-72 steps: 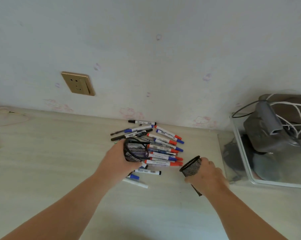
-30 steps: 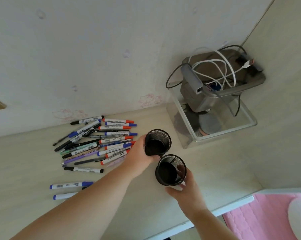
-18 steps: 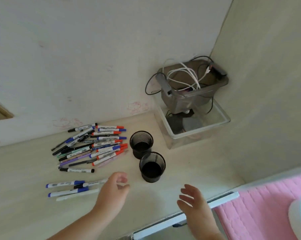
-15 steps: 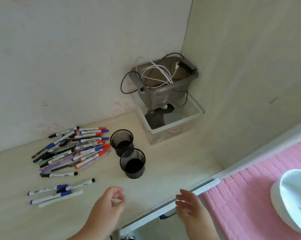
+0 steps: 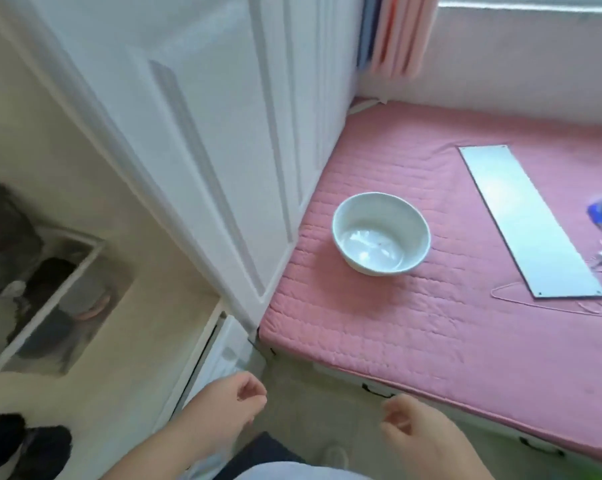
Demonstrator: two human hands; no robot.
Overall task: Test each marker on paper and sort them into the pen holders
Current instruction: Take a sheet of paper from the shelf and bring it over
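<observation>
My view has swung right, away from the desk. The two black mesh pen holders show only as dark blurred shapes at the bottom left corner, and the markers are out of view. My left hand hangs in the air past the desk's front edge, fingers loosely curled, holding nothing. My right hand is low beside it, also loosely curled with nothing in it.
A clear bin with dark items sits on the desk at the left. A white panelled wall divides the desk from a pink quilted mat. On the mat lie a white bowl, a long pale plate and a thin wire hanger.
Both hands set the two pen holders upright on the desk beside the markers and let go. The view then turned right to the pink mat; both hands dropped low.
</observation>
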